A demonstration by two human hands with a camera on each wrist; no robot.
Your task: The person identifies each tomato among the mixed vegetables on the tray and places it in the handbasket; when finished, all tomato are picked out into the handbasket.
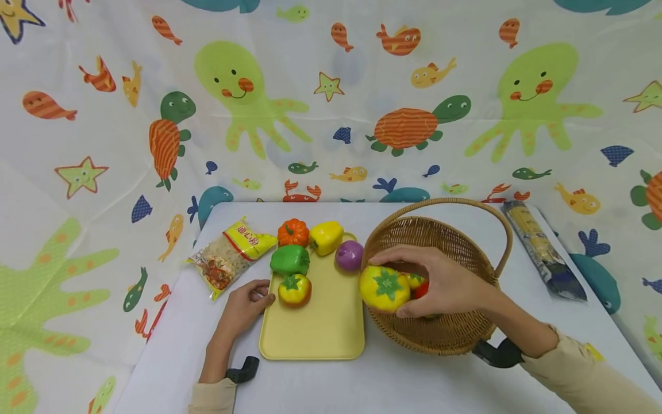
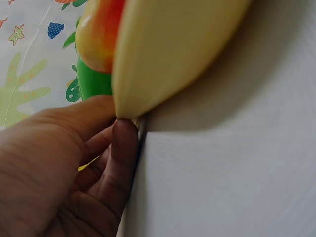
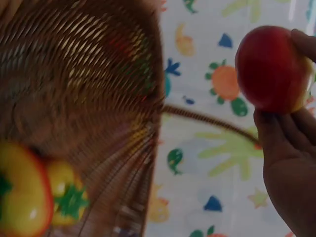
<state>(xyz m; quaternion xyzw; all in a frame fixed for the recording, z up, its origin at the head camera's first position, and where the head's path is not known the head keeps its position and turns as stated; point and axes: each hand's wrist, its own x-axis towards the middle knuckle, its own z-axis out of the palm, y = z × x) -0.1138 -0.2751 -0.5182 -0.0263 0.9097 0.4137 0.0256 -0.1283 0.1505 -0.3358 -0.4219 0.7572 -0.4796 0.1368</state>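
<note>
My right hand (image 1: pixel 439 282) grips a round yellow-and-red toy fruit (image 1: pixel 384 288) with a green star-shaped leaf top, above the left rim of a wicker basket (image 1: pixel 429 339). In the right wrist view the fruit's red underside (image 3: pixel 271 69) shows between thumb and fingers. My left hand (image 1: pixel 243 310) pinches the left edge of a pale yellow tray (image 1: pixel 326 333). On the tray lie a similar toy fruit (image 1: pixel 295 290), a green toy pepper (image 1: pixel 290 260), a yellow toy pepper (image 1: pixel 326 237) and a purple toy onion (image 1: pixel 349 256). An orange toy pumpkin (image 1: pixel 293 232) sits at its back left corner.
More toy fruits (image 3: pixel 69 192) lie inside the basket, partly hidden by my right hand in the head view. A bag of dry food (image 1: pixel 233 256) is left of the tray. A long packet (image 1: pixel 543 250) lies right of the basket. A sea-animal curtain hangs behind.
</note>
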